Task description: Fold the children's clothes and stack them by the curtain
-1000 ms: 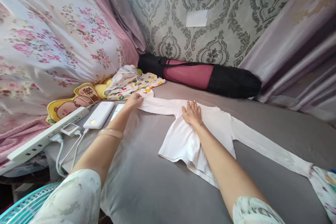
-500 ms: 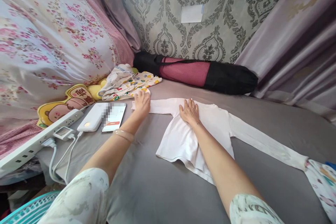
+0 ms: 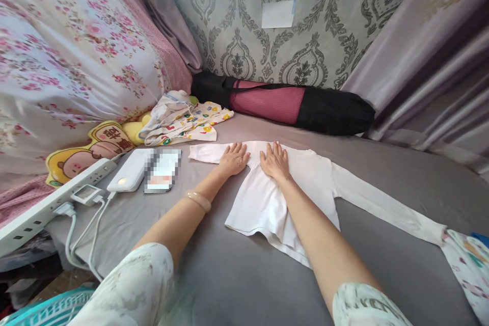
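Observation:
A small white long-sleeved shirt (image 3: 309, 178) lies spread on the grey bed sheet (image 3: 214, 265), both sleeves stretched outward. My left hand (image 3: 234, 159) rests flat on its left sleeve, close to the shoulder, fingers extended. Beside it, my right hand (image 3: 275, 160) presses flat on the upper body of the shirt near the collar, fingers slightly spread. The cloth between my right forearm and the left hem is wrinkled. Neither hand grips anything.
Left of the shirt lie a phone (image 3: 163, 170), a white power bank (image 3: 132, 169) and a power strip (image 3: 57, 196) with cables. Patterned clothes (image 3: 191, 119) lie behind. A black and pink mat bag (image 3: 267, 102) runs along the wall. Printed cloth (image 3: 468, 265) touches the right cuff.
My left hand has slid right along the sleeve, from the cuff to near the shoulder. My right hand stays in place on the shirt.

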`<state>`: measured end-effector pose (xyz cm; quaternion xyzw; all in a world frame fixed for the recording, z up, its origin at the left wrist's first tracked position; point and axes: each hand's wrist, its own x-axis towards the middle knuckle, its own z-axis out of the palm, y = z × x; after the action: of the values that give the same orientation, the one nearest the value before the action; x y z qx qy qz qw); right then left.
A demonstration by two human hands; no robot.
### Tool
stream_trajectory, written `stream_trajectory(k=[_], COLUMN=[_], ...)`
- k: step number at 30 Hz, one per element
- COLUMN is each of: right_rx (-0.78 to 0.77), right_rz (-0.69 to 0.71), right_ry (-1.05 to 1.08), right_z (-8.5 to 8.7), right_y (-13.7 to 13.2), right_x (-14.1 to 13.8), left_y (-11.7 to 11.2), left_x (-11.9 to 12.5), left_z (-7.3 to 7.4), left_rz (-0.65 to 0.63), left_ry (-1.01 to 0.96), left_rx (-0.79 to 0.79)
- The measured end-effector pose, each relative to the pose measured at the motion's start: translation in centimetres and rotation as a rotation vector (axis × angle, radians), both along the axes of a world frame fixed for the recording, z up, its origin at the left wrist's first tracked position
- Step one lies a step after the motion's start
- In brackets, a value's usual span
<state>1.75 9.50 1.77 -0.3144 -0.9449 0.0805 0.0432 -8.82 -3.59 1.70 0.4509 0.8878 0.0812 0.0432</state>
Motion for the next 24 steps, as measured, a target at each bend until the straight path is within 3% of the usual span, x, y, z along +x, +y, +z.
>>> stream_trajectory(k=[6,10,17,21,24], right_rx=[-0.006,0.0,0.013,-0.006,-0.106], right_rz=[0.002,0.008,0.012,0.014,0.053], right_ry=[0.018,0.019,0.017,0.026,0.041], right_z=[0.1,0.1,-0.3,-0.3,0.4], right_y=[-0.1,-0.1,0.2,0.2,0.7], right_x=[0.1,0.1,0.0,-0.1,0.1], left_y=[-4.4,-6.1,-5.4,-5.2,-5.5], left_x=[-3.2,-4.7,-4.4,-4.2,-4.0], left_z=[0.2,0.1,-0.3,-0.7,-0.6], left_rz=[0.133,0.227,0.416,0.409,0.408], left_ry=[0.004,0.034,0.074,0.131,0.203], left_rx=[-0.066,-0.06,0.088,0.167,0.236])
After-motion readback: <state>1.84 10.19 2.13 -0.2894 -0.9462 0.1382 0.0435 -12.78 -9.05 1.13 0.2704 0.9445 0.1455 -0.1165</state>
